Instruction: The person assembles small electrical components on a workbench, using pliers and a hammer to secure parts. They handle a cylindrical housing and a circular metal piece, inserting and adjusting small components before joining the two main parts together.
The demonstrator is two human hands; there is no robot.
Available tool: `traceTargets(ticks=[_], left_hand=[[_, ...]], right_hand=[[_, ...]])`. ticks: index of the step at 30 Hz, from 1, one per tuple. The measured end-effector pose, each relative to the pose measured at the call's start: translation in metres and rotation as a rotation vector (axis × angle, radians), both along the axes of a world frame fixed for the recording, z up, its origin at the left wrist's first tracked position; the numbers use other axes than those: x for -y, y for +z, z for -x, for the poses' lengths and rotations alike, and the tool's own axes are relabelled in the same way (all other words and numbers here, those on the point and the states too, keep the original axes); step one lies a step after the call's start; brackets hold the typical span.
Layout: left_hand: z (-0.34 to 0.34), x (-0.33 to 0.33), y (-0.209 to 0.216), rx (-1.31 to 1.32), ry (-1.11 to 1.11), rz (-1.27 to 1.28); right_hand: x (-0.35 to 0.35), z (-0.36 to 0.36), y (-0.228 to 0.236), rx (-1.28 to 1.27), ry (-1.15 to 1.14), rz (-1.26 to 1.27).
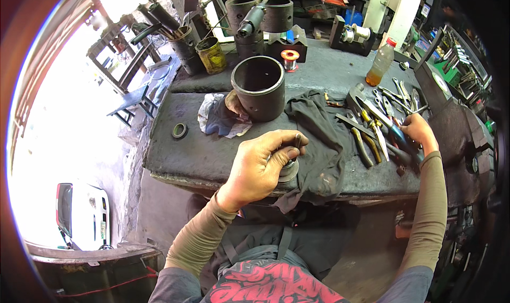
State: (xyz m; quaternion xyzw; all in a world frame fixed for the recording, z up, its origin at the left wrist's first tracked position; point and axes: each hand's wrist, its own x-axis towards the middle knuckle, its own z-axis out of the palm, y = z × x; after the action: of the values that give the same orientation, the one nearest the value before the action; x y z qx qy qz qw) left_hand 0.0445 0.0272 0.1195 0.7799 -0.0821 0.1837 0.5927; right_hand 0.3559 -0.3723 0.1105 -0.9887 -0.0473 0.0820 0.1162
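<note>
My left hand (260,162) is closed, thumb against fingers, around a short dark rod (297,140) at the bench's front edge. Just under those fingers shows a round metal piece (288,172), partly covered by the hand; whether the rod joins it I cannot tell. At the right, my right hand (421,131) reaches into a pile of tools with its fingers curled down. It lies beside the blue handle (399,135) of a hammer; what the fingers grip is hidden. Pliers (378,138) and wrenches (406,95) lie around it.
A dark metal cylinder (259,90) stands mid-bench beside a crumpled rag (217,117). A dark cloth (319,143) hangs over the front edge. A small ring (180,131) lies left. Behind are a solder spool (290,60), a yellow can (211,56) and a bottle (381,64).
</note>
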Motion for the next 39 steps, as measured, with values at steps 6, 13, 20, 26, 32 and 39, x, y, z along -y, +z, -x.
traceTargets(ticks=[6,13,20,26,32,39], left_hand=[[0.0,0.002,-0.004,0.009,0.021,-0.081],[-0.004,0.0,-0.012,0.063,0.007,-0.14],[-0.007,0.002,-0.021,0.082,-0.024,-0.144],[-0.007,0.001,-0.029,0.102,0.005,-0.101],[-0.008,0.005,-0.033,0.083,0.0,-0.031],[-0.007,0.001,-0.032,0.138,0.009,-0.119]], right_hand=[[-0.018,0.0,0.004,-0.007,0.042,0.096],[-0.01,0.013,-0.025,0.447,0.036,-0.089],[0.028,-0.004,0.005,0.841,0.007,-0.64],[0.045,0.059,0.042,0.393,0.085,-1.621],[-0.027,0.137,-0.003,-0.042,0.324,-2.126],[-0.127,0.223,0.034,-0.035,0.332,-1.383]])
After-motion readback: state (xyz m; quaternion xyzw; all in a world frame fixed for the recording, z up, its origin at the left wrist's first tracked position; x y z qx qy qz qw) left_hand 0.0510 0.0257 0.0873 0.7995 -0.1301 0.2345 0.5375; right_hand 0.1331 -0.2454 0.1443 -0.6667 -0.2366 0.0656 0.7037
